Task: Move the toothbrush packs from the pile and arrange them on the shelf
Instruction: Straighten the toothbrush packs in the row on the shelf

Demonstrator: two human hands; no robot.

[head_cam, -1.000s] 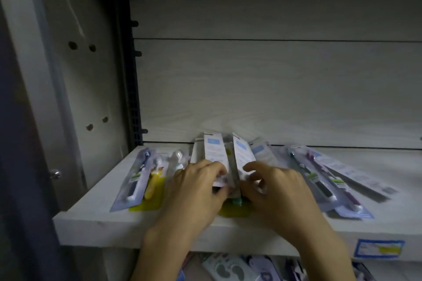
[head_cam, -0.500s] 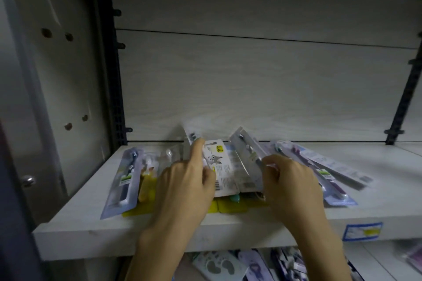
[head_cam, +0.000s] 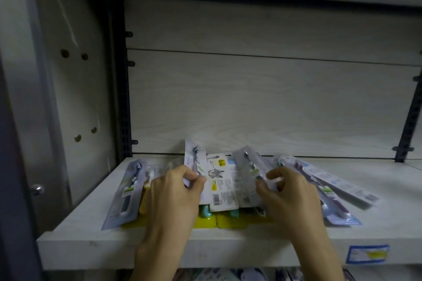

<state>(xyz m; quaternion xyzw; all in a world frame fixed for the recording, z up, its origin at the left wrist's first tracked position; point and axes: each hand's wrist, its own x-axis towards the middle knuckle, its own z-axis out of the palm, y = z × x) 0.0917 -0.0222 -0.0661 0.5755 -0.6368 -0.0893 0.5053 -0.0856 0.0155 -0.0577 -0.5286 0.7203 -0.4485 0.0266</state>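
Note:
Several toothbrush packs lie on the pale wooden shelf. My left hand pinches a clear pack that stands tilted up on its edge. My right hand grips another clear pack, also tilted up. Between them lies a white pack with a grey cartoon animal and a barcode, face up on yellow-backed packs. A blue-toned pack lies flat at the left. More packs fan out to the right of my right hand.
The shelf's back wall is pale wood with dark slotted uprights at left and right. A blue and yellow price label sticks to the shelf's front edge. More packaged goods show on the shelf below.
My hands have drawn apart, each tilting a clear pack outward, so the white cartoon pack between them now shows more fully. The camera view shifted slightly.

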